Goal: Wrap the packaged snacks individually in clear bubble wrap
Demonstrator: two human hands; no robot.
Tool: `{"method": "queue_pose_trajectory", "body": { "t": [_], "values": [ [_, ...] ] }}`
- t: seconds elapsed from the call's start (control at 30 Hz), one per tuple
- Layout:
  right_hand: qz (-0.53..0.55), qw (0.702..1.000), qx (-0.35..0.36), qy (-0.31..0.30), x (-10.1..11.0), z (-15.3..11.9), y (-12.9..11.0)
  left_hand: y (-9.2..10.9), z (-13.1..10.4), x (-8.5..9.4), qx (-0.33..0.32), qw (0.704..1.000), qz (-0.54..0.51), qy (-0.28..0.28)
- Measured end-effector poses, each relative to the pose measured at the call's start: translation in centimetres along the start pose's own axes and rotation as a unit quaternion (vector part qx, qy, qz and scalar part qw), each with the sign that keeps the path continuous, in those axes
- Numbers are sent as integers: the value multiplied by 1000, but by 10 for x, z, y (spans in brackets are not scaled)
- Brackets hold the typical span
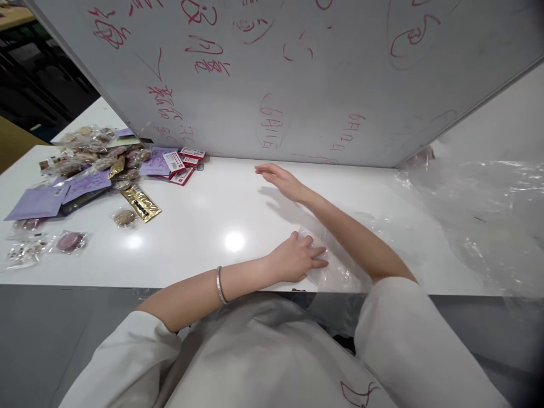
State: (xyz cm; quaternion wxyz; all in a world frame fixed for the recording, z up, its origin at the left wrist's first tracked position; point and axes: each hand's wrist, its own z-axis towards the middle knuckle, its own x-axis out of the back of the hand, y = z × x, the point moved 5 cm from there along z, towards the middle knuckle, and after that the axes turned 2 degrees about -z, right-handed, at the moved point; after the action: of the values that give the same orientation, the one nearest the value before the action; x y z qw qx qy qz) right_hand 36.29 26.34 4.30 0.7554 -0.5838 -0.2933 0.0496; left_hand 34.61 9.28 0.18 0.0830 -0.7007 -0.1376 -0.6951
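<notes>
My left hand [295, 259], with a silver bracelet [220, 284] on its wrist, rests near the table's front edge. Its fingers are spread and touch a crumpled clear plastic sheet or bag [340, 272]; no grip on it shows. Farther back, my right hand [280, 180] hovers just above the white table [221, 209], casting a shadow. Its fingers are stretched out and hold nothing. The right forearm passes over the clear plastic, so part of that is hidden.
A whiteboard [255, 85] with red writing stands along the table's back. At left lie wrapped snacks [85, 156], purple packets [38, 203], a gold packet [142, 202] and red-and-white packs [183, 175]. A large clear plastic sheet [488, 226] spreads at right.
</notes>
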Motion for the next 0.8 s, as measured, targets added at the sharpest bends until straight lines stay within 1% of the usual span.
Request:
{"method": "queue_pose_trajectory", "body": {
  "t": [0.03, 0.07, 0.1, 0.13, 0.2, 0.23, 0.27, 0.3, 0.33, 0.43, 0.5, 0.53, 0.57, 0.6, 0.63, 0.67, 0.7, 0.73, 0.77, 0.8],
  "values": [
    [-67, 997, -25, 10, 13, -21, -3, 0, -1, 0, 6, 1000, 0, -3],
    [-142, 987, -69, 26, 26, -45, -2, -1, -1, 0, 13, 1000, -1, -4],
    [-218, 967, -127, 45, 38, -72, 3, -2, -2, 1, 18, 1000, -4, -2],
    [-287, 936, -195, 64, 48, -102, 11, -3, -3, 2, 23, 1000, -7, 1],
    [-381, 854, -335, 114, 57, -160, 31, -6, -4, 2, 29, 999, -13, 4],
    [-404, 824, -375, 128, 54, -184, 42, -9, -5, 2, 29, 999, -16, 3],
    [-418, 810, -389, 136, 48, -201, 51, -11, -6, 2, 28, 999, -21, 0],
    [-432, 805, -381, 145, 41, -213, 58, -15, -7, 1, 28, 999, -25, -2],
    [-441, 806, -365, 150, 34, -220, 64, -20, -10, 1, 30, 999, -31, -4],
    [-458, 815, -319, 155, 24, -221, 72, -41, -22, 2, 66, 995, -72, 5],
    [-458, 820, -308, 150, 25, -215, 74, -59, -32, 7, 114, 981, -152, 48],
    [-457, 824, -302, 146, 27, -212, 74, -68, -36, 12, 139, 962, -218, 88],
    [-454, 829, -294, 142, 29, -208, 74, -76, -41, 17, 163, 929, -301, 137],
    [-451, 834, -286, 139, 32, -205, 74, -84, -44, 21, 184, 879, -399, 185],
    [-449, 837, -281, 137, 34, -202, 75, -90, -46, 23, 200, 811, -502, 226],
    [-446, 840, -277, 134, 35, -200, 76, -94, -46, 23, 210, 728, -600, 257],
    [-442, 845, -272, 132, 37, -197, 76, -96, -44, 21, 215, 640, -684, 277],
    [-435, 851, -264, 131, 39, -194, 77, -96, -40, 19, 215, 555, -750, 288],
    [-418, 862, -252, 134, 40, -191, 76, -94, -34, 16, 212, 480, -799, 295],
    [-383, 882, -234, 143, 42, -187, 74, -93, -28, 14, 209, 418, -830, 304]
  ]
}}
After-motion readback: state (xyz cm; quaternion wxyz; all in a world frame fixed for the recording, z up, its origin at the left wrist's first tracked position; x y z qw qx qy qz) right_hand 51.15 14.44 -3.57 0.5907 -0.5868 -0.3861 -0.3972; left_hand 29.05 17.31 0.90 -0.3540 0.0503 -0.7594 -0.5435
